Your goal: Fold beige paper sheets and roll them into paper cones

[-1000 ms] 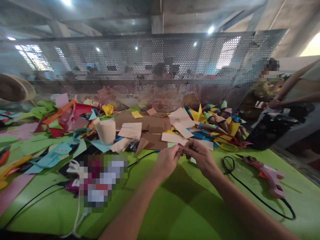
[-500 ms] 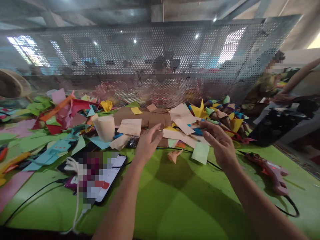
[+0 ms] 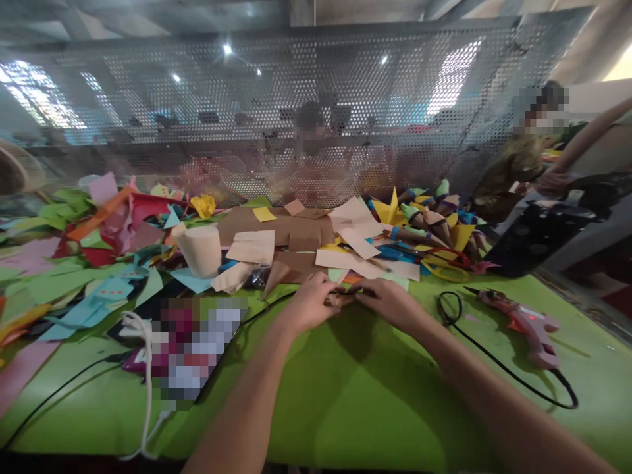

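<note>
My left hand (image 3: 316,303) and my right hand (image 3: 390,301) meet over the middle of the green table. Their closed fingertips pinch a small folded peach paper piece (image 3: 346,298), mostly hidden by the fingers. Just beyond them lie a long peach paper strip (image 3: 365,265) and a pale green sheet. A brown paper cone (image 3: 277,275) sits left of them, and a black cable (image 3: 274,304) runs toward my left hand.
On the right lies a pink glue gun (image 3: 536,326) with a looped cord. A phone (image 3: 212,355) and white cable occupy the left. Coloured paper scraps, a cream cup (image 3: 201,251) and paper cones line the back, before a perforated metal screen (image 3: 247,131). People stand at right.
Both hands have come down and together, and the small folded paper has been picked up from the table. The black cable has shifted, with a loop now near the glue gun. The view has moved slightly.
</note>
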A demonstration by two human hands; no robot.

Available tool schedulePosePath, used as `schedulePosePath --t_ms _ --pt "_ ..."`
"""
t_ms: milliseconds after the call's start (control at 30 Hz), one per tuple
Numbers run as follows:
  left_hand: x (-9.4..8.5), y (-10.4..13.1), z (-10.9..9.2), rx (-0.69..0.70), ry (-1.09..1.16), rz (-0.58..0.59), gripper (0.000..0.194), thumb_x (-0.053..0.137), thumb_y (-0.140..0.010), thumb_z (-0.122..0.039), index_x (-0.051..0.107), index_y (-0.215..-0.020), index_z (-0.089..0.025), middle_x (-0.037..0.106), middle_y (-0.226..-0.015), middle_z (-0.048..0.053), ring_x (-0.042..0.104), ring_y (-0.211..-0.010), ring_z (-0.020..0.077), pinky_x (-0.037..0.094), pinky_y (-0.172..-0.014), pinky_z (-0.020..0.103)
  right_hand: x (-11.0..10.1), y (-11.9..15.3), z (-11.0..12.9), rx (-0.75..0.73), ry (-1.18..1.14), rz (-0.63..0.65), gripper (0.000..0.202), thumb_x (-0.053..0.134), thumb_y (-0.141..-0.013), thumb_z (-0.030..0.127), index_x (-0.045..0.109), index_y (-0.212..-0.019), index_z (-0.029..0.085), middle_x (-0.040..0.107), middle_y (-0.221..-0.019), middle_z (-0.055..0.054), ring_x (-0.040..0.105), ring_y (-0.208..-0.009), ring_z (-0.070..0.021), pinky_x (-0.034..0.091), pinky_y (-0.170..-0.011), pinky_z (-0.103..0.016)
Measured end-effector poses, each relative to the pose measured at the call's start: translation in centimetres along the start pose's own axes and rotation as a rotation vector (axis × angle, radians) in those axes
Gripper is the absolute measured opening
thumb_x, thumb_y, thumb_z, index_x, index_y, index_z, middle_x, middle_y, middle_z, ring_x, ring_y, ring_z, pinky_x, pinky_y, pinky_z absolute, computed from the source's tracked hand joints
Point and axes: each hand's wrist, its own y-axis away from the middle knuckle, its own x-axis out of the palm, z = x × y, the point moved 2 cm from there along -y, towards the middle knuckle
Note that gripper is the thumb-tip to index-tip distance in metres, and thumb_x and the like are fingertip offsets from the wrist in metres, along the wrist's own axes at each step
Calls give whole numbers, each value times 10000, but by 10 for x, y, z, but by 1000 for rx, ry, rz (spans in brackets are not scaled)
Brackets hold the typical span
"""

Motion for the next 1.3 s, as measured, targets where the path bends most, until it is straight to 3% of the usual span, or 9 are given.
schedulePosePath --t_ms 200,433,567,667,833,933,1100,1200,1300 --pt "-1 -4 1 -61 123 -89 203 600 -858 -177 735 -1002 -227 673 -993 59 648 -959 234 499 -866 343 5 0 -1 39 -38 -22 159 593 -818 278 751 -830 258 747 -787 -11 639 -713 -206 434 -655 -308" --pt "-9 -5 -8 -27 445 -452 154 583 -842 -132 714 -909 -182 711 -956 47 650 -861 165 507 -804 280 -1 -1 6 155 -388 -215 235 713 -748 428 659 -752 199 632 -674 5 517 -613 -152 363 -568 -276" --pt "-2 -8 -3 -100 702 -457 150 641 -833 -264 700 -920 -158 703 -811 25 627 -736 145 500 -707 256 -5 0 20 156 -713 -178 307 783 -686 448 646 -789 193 655 -756 -2 562 -690 -152 418 -650 -281" --pt "2 -9 -1 -124 799 -401 226 642 -851 -345 698 -957 -154 700 -793 23 624 -726 145 495 -702 253 -7 2 25 174 -803 -181 328 811 -659 454 635 -752 193 639 -730 7 553 -683 -144 420 -661 -278" --pt "-5 -1 -14 -30 692 -346 326 523 -951 -428 671 -1143 -211 665 -1174 69 626 -972 175 489 -882 296 -10 4 24 199 -771 -245 386 779 -677 534 595 -675 195 564 -642 19 474 -618 -131 363 -595 -268" --pt "-9 3 -24 86 545 -390 366 591 -926 -389 608 -1265 -252 594 -1276 82 593 -1067 197 479 -935 331 -13 3 20 220 -756 -314 424 784 -657 561 567 -654 197 527 -629 22 447 -619 -130 330 -578 -264" --pt "-3 2 -32 268 200 -511 371 738 -807 -174 643 -1155 -258 635 -1193 58 544 -1164 235 429 -1018 399 -10 2 16 282 -792 -364 484 799 -617 583 501 -595 203 418 -557 55 327 -544 -103 240 -527 -260" --pt "4 0 -32 223 131 -510 316 731 -798 -115 673 -1084 -236 698 -1066 46 595 -1039 231 467 -921 385 -6 4 18 288 -807 -346 459 787 -647 567 512 -617 200 430 -561 56 331 -543 -103 242 -530 -257" --pt "8 -3 -29 155 228 -481 222 707 -830 -144 703 -1038 -220 726 -1011 44 622 -986 220 476 -887 360 -5 6 25 260 -825 -287 400 759 -698 539 557 -678 194 522 -612 31 402 -573 -115 297 -556 -256"
